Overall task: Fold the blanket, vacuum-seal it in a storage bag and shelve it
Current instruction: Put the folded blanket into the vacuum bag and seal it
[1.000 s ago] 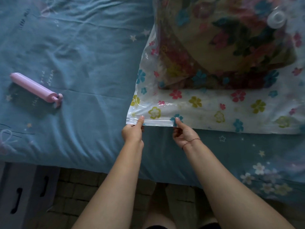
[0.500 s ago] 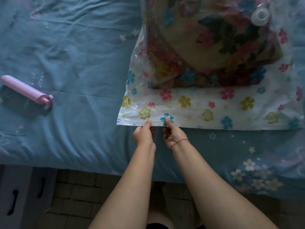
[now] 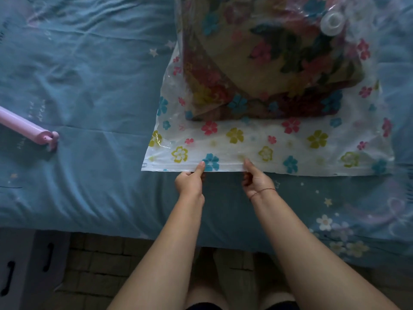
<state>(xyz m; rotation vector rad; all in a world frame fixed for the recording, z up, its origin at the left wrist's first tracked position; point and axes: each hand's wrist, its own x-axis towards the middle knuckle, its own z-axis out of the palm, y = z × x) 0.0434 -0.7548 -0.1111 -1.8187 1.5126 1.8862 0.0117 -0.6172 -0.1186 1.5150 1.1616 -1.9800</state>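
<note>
A clear storage bag (image 3: 279, 144) printed with coloured flowers lies on the bed. A folded floral blanket (image 3: 268, 63) bulges inside it, and a round white valve (image 3: 333, 23) sits on the bag's top at the far right. My left hand (image 3: 190, 181) pinches the zip strip along the bag's near edge, thumb on top. My right hand (image 3: 256, 179) pinches the same strip a little further right. The bag's near left corner lies flat on the sheet.
A pink hand pump (image 3: 26, 128) lies on the blue bed sheet (image 3: 85, 86) at the left. Below the bed edge is a tiled floor (image 3: 100, 265). A grey box with dark handle slots (image 3: 26, 262) stands at the lower left.
Both hands have slid to the right along the bag's zip edge, the right hand moving further, so they are now wider apart. The camera has shifted, putting the pump nearer the left frame edge.
</note>
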